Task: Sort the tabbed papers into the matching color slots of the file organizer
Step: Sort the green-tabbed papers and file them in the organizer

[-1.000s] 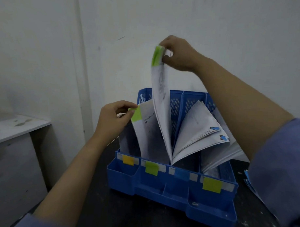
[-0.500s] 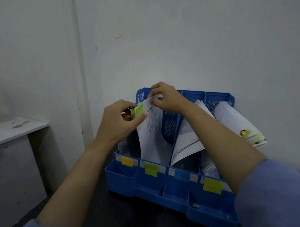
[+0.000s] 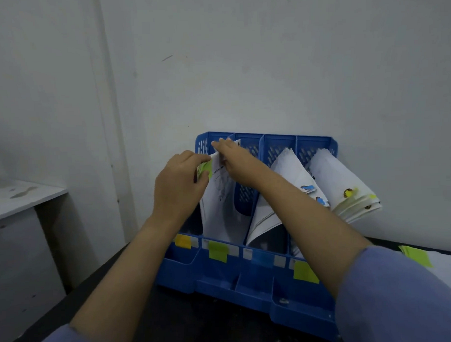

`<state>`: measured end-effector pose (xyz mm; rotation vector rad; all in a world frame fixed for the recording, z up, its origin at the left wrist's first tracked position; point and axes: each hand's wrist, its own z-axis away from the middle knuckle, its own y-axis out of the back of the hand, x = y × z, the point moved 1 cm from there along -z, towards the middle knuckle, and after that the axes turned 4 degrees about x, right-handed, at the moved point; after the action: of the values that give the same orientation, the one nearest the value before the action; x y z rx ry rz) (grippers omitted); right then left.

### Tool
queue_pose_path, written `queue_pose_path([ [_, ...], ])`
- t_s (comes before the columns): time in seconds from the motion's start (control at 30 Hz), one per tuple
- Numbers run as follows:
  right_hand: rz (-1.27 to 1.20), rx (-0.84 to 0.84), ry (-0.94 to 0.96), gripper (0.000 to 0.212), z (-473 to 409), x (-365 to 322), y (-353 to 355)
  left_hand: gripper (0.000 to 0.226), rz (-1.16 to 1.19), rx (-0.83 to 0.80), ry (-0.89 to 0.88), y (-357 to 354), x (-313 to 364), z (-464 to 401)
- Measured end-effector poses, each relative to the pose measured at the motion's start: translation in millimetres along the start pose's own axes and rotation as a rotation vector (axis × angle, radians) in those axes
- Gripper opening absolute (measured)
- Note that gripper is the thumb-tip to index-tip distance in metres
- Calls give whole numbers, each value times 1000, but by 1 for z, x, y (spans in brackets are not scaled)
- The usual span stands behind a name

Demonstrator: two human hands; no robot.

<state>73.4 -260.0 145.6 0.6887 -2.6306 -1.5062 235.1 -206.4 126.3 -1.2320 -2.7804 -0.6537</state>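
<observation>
1. Head view: your left hand [image 3: 180, 184] is pinching the green-tabbed papers [image 3: 220, 196] by their tab edge, while your right hand [image 3: 234, 161] is pressing their top corner with fairly straight fingers — its grip is partly hidden, so that is a guess.
2. The papers are sitting in the green-labelled slot [image 3: 217, 251] of the file organizer [image 3: 249, 290].
3. Letting go early is risking the sheets fanning forward — they are leaning loose.

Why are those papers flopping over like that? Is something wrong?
Slightly odd: the papers with blue tabs and those with yellow tabs fan out and droop right over the blue organizer, not upright. Nothing looks torn or spilled.
</observation>
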Motion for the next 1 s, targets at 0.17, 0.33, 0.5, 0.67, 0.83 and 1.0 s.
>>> queue_pose_path([
  [0.17,-2,247,50,49,18,-13,19,19,-137,57,-28,2,4,0],
  [0.33,-55,501,123,13,76,-26,67,15,-79,-12,17,2,25,0],
  [0.5,11,618,87,7,172,-15,110,11,159,15,26,2,76,11],
  [0.67,60,586,-208,8,294,31,134,5,367,-8,-110,-11,158,36],
  [0.83,82,352,-809,12,419,101,145,6,551,-294,-196,-51,239,78],
  [1.0,239,34,-1397,69,503,146,164,48,567,-850,350,-121,280,121],
])
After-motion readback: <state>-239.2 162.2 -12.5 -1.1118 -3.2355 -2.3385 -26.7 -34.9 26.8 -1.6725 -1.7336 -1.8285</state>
